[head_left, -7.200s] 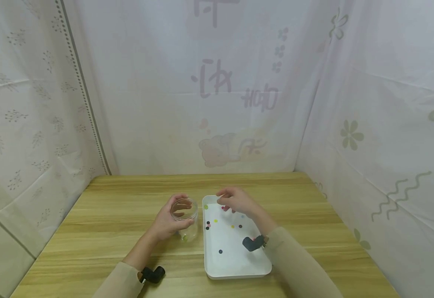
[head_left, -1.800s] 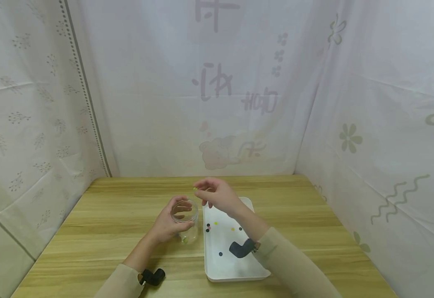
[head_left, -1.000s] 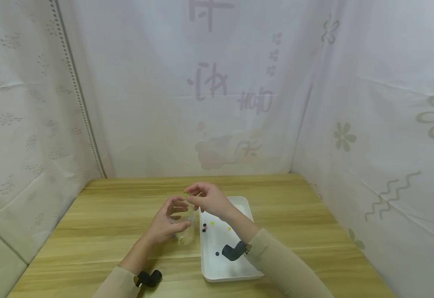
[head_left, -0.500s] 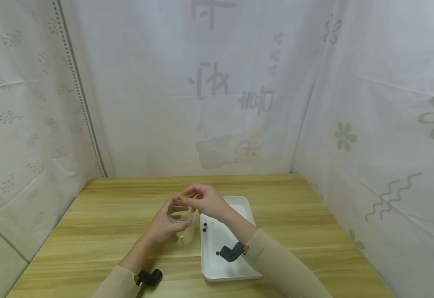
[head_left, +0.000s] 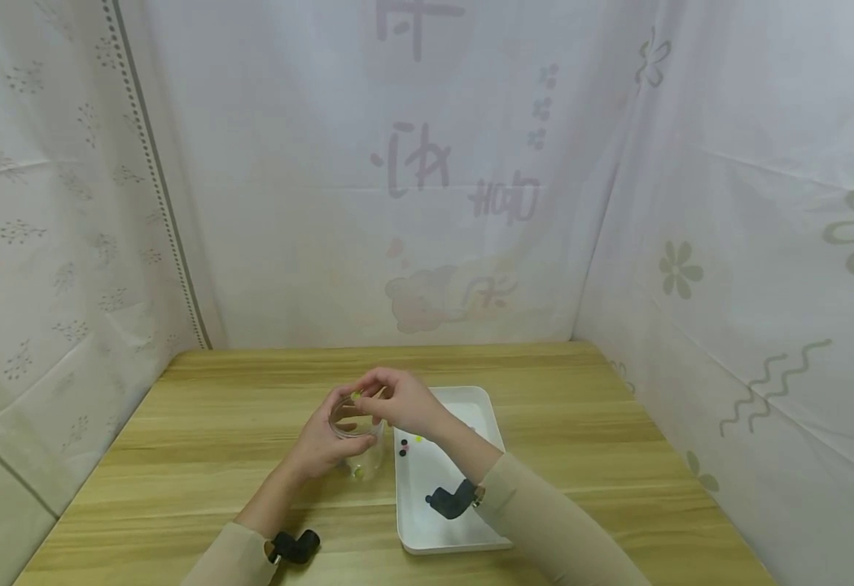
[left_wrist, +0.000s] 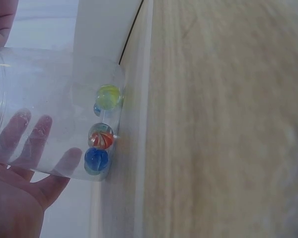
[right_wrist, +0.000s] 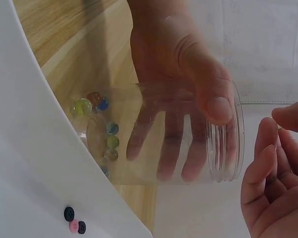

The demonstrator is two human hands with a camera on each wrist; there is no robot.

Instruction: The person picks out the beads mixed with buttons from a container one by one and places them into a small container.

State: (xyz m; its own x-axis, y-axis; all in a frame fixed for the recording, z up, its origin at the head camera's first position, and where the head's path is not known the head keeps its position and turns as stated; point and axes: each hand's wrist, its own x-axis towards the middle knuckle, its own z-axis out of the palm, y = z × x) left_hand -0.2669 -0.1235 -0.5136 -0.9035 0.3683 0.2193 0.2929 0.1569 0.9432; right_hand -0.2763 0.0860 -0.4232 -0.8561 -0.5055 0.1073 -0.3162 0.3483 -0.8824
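My left hand [head_left: 317, 446] grips a clear jar [head_left: 370, 457], thumb and fingers wrapped round its side near the threaded rim. The jar stands upright on the table. In the left wrist view, a yellow-green marble [left_wrist: 108, 96], an orange-streaked marble [left_wrist: 100, 136] and a blue marble [left_wrist: 96, 159] lie at its bottom; more marbles show in the right wrist view. Over the jar's mouth, my right hand [head_left: 408, 403] pinches a small yellow-green marble [head_left: 356, 395] between thumb and fingertips. The right wrist view shows that marble almost wholly hidden by the fingers.
Right of the jar lies a white tray [head_left: 415, 533]. In it are black buttons [right_wrist: 69, 214], a pink button [right_wrist: 73, 226] and a small yellow piece [head_left: 418, 439]. My right forearm covers part of the tray. Patterned curtains [head_left: 309, 203] surround the wooden table [head_left: 236, 382].
My right hand has taken the yellow-green marble from the tray's far left corner, carried it left and lowered it to the jar's mouth. My left hand keeps holding the jar in place.
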